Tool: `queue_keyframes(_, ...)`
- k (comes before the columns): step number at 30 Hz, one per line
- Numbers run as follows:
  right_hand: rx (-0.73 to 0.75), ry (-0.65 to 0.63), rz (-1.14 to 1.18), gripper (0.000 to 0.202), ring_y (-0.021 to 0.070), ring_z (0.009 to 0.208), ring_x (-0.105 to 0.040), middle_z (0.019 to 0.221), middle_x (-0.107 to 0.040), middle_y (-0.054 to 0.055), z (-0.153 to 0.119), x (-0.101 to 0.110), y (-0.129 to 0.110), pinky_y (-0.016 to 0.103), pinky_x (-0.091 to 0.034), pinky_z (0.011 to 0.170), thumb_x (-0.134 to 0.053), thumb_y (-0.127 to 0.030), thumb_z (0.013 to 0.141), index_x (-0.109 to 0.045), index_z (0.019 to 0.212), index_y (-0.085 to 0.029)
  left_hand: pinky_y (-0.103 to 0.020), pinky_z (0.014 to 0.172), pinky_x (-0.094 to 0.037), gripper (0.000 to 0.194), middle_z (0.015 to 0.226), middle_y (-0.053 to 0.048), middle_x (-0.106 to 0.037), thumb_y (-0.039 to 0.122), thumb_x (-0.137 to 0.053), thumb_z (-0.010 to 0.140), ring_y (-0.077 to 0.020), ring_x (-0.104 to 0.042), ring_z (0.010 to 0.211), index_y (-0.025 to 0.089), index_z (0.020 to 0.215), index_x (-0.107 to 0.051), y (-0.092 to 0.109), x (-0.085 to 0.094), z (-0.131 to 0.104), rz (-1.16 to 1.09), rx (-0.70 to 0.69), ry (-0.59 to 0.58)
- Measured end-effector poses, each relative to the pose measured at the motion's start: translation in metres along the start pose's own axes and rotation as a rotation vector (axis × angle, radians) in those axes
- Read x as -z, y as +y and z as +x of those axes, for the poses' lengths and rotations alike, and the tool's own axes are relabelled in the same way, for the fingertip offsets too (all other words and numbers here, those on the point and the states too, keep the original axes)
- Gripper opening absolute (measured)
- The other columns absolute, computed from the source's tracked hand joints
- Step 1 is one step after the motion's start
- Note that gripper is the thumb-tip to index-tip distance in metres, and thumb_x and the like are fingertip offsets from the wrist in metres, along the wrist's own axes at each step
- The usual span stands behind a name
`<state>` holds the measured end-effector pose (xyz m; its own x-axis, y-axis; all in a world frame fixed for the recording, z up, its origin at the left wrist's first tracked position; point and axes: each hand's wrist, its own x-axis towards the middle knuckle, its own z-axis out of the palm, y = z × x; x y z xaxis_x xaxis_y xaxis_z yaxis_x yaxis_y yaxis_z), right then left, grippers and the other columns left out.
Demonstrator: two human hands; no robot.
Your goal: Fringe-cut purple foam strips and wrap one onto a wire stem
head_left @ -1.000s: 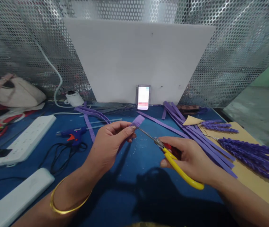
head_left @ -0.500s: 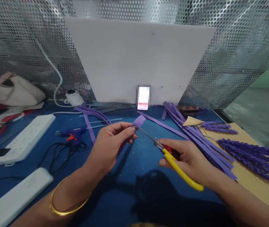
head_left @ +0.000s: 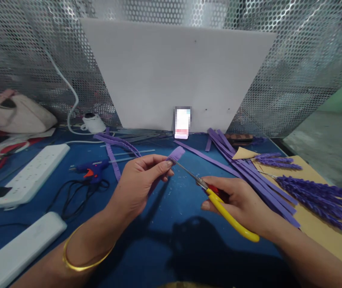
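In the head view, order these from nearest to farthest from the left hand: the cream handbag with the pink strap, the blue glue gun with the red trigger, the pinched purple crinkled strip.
From the left hand:
1. Pinched purple strip: in its grasp.
2. Blue glue gun: to its left.
3. Cream handbag: far left, toward the back.

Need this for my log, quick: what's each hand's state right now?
Left hand: closed, pinching a flat, soft-looking purple strip between thumb and fingers.
Right hand: closed around slim metal scissors with a yellow handle.
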<state>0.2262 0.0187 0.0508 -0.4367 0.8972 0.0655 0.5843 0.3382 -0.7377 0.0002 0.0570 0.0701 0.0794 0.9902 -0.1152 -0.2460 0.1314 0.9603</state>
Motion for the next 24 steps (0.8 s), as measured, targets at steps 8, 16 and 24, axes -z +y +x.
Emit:
queue_keyframes(8,0.004,0.026,-0.028,0.032,0.012,0.059,-0.04,0.069,-0.051,-0.002,0.0008,-0.0007,0.0013,0.023,-0.033,0.053,-0.066,-0.051,0.086,-0.066,0.09,-0.02,-0.017,0.056,-0.043,0.015,0.06,0.0,-0.068,0.025,-0.085,0.063,-0.0077,-0.056,0.055,0.016,0.07,-0.075,-0.0013,0.0007,0.0012,0.029,-0.013,-0.006)
queue_keyframes(16,0.005,0.013,0.009,0.03,0.0112,0.059,-0.036,0.068,-0.048,-0.003,0.0005,-0.0016,0.0014,0.022,-0.031,0.052,-0.066,-0.049,0.087,-0.065,0.089,-0.019,-0.018,0.056,-0.043,0.014,0.059,-0.001,-0.068,0.024,-0.085,0.063,-0.0081,-0.055,0.055,0.015,0.069,-0.076,-0.0008,-0.0009,0.0004,0.032,-0.018,-0.008)
queue_keyframes(24,-0.005,-0.019,0.038,0.031,0.011,0.059,-0.035,0.067,-0.044,-0.004,0.0009,-0.0002,0.0022,0.023,-0.03,0.052,-0.064,-0.049,0.088,-0.062,0.083,-0.019,-0.017,0.052,-0.041,0.014,0.057,-0.001,-0.067,0.023,-0.085,0.062,-0.0075,-0.055,0.052,0.015,0.067,-0.075,0.0014,0.0001,0.0006,-0.012,0.024,-0.016)
